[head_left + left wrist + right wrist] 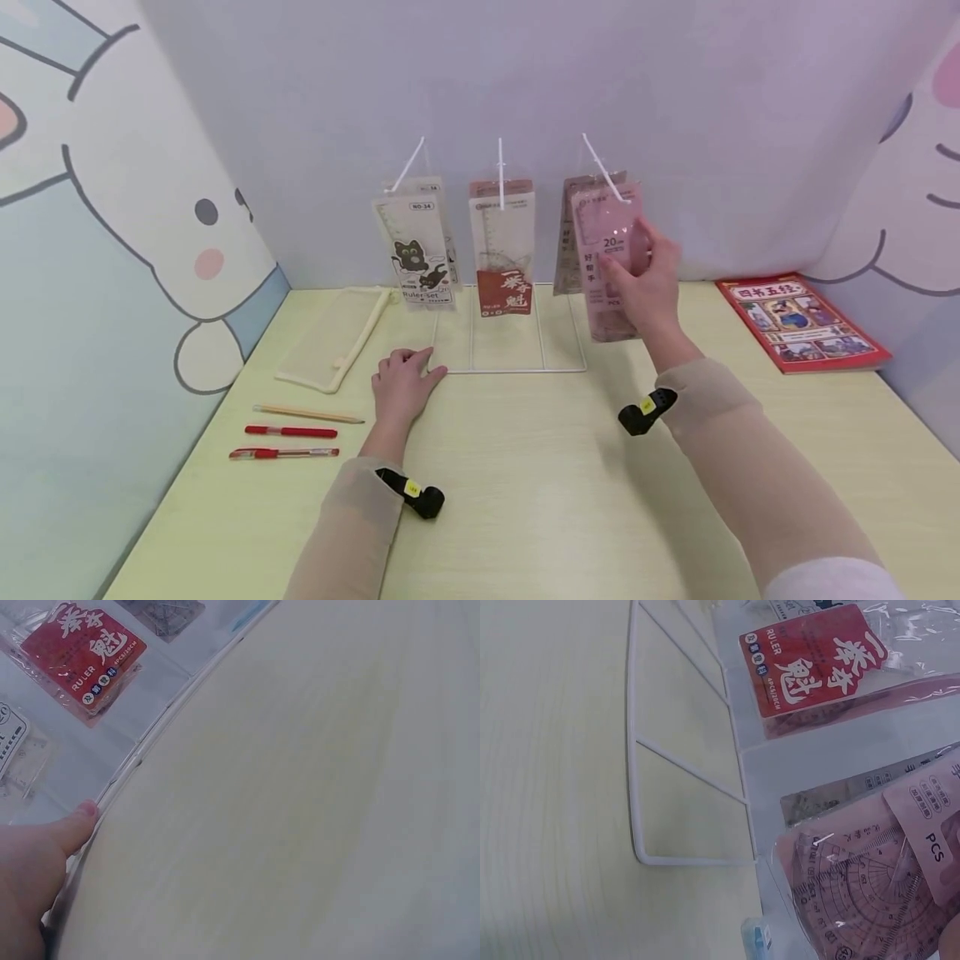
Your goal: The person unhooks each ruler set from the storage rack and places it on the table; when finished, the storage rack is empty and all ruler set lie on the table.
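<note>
A white wire display rack stands against the back wall, with three prongs bearing packaged ruler sets. My right hand grips the pink ruler set at the right prong, thumb across its front. The prong's tip shows in front of the pack's top; whether it passes through the hole is hard to tell. Behind it hangs a greyish ruler set. My left hand holds the rack base's front left corner, thumb along the wire. Red-and-white ruler sets hang in the middle, cat-print ruler sets at left.
At the left lie a pale zip pouch, a pencil, a red pen and a clear-barrelled red pen. A red comic-style book lies at the back right. Printed walls enclose the table.
</note>
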A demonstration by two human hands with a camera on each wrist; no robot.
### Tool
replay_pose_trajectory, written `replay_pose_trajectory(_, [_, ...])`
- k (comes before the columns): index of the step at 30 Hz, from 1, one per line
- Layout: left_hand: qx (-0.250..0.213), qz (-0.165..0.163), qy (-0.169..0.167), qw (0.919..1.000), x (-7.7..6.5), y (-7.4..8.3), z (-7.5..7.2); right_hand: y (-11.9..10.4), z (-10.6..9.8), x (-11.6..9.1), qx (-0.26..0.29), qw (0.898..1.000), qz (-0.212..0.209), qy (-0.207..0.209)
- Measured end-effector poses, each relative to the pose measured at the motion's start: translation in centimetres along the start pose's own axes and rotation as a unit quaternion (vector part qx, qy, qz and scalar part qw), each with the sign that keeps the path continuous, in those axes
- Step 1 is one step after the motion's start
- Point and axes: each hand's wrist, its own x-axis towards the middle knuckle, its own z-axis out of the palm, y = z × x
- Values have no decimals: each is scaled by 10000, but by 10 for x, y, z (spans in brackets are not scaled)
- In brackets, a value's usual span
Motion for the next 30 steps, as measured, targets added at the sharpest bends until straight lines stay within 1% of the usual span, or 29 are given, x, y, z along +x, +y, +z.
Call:
replay_pose_trajectory(2, [-3,2,-3,10000,0,1,0,-1,-3,-2,-21,10000,-46,56])
replay_pose_trajectory(7, [-5,-7,-23,10000,-1,1,-1,-1,-12,-8,-104,9992,-363,136])
replay_pose_trajectory(18, [-18,-22,-30,10000,-1,0,0,2,-26,-22,-678,9943,-790,247])
replay_pose_trajectory(21, [-23,-32,-42,10000,-1,0,1,1,-30,-26,-723,9929,-897,310])
replay_pose_trajectory(30, [-61,-41,-18,10000,0,-1,1,-3,-39,-36,-686,9916,-1023,395])
